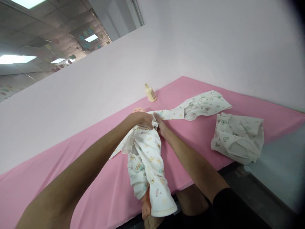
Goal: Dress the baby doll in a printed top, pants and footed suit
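Observation:
A baby doll (139, 110) lies on the pink table (95, 178), dressed in a white printed garment (147, 162); only the top of its head and one foot (146, 206) show. My left hand (142, 120) grips the garment at the doll's neck. My right hand (160, 124) pinches the same cloth edge right beside it, fingers touching the fabric near a small label. A long strip of the same printed cloth (202, 106) stretches from the neck area toward the far right.
A small cream bottle (150, 93) stands near the wall behind the doll. A crumpled white printed garment (238, 137) lies at the table's right edge. A pale wall runs along the back. The floor lies below the near edge.

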Tool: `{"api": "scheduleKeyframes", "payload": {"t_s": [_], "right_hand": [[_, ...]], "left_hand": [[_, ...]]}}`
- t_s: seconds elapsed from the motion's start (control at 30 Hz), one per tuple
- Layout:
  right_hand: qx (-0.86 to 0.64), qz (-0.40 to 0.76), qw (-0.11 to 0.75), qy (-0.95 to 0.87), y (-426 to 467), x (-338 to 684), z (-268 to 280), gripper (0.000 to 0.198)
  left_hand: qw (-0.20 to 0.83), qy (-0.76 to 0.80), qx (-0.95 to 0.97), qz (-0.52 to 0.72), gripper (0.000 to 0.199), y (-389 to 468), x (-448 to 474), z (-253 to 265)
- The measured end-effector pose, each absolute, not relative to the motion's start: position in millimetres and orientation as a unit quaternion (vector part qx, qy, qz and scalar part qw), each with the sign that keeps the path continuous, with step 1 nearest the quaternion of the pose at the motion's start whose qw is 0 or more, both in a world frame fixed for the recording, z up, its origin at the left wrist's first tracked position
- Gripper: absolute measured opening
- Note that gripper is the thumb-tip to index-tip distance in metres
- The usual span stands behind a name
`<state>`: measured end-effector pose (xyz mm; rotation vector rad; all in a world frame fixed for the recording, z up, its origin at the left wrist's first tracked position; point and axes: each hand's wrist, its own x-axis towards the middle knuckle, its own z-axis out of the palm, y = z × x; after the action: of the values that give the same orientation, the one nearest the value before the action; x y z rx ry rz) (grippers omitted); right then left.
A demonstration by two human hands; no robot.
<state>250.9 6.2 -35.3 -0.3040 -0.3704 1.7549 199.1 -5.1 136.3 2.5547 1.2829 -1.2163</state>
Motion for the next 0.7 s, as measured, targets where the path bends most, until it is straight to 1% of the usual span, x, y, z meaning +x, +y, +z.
{"api": "scheduleKeyframes", "payload": {"t_s": [0.13, 0.23, 0.3, 0.37, 0.43, 0.5, 0.53, 0.7], "right_hand": [[-0.132, 0.759, 0.617, -0.163, 5.2, 250.0, -33.0, 0.038], [-0.138, 0.753, 0.622, -0.165, 6.0, 248.8, -33.9, 0.036], [-0.145, 0.748, 0.626, -0.17, 6.3, 248.3, -34.9, 0.037], [-0.153, 0.743, 0.627, -0.176, 5.7, 248.5, -35.4, 0.041], [-0.165, 0.741, 0.625, -0.179, 4.4, 249.1, -35.2, 0.044], [-0.172, 0.743, 0.621, -0.18, 3.5, 249.7, -34.9, 0.044], [-0.174, 0.742, 0.621, -0.18, 3.5, 249.8, -35.0, 0.042], [-0.182, 0.712, 0.653, -0.18, 9.9, 247.4, -39.6, 0.031]], "left_hand": [[0.021, 0.415, 0.798, -0.437, 0.029, -2.7, 204.5, 140.6], [-0.002, 0.401, 0.788, -0.466, 0.031, -6.3, 207.9, 145.9], [-0.03, 0.394, 0.784, -0.479, 0.029, -9.7, 208.7, 146.9], [-0.06, 0.39, 0.787, -0.474, 0.019, -13.2, 207.4, 144.6], [-0.077, 0.388, 0.803, -0.445, 0.002, -16.6, 203.1, 139.3], [-0.086, 0.384, 0.823, -0.41, 0.019, -19.2, 196.1, 132.6], [-0.093, 0.381, 0.83, -0.396, 0.024, -20.0, 191.9, 129.3], [-0.201, 0.335, 0.866, -0.313, 0.031, -15.3, 172.8, 114.3]]}}
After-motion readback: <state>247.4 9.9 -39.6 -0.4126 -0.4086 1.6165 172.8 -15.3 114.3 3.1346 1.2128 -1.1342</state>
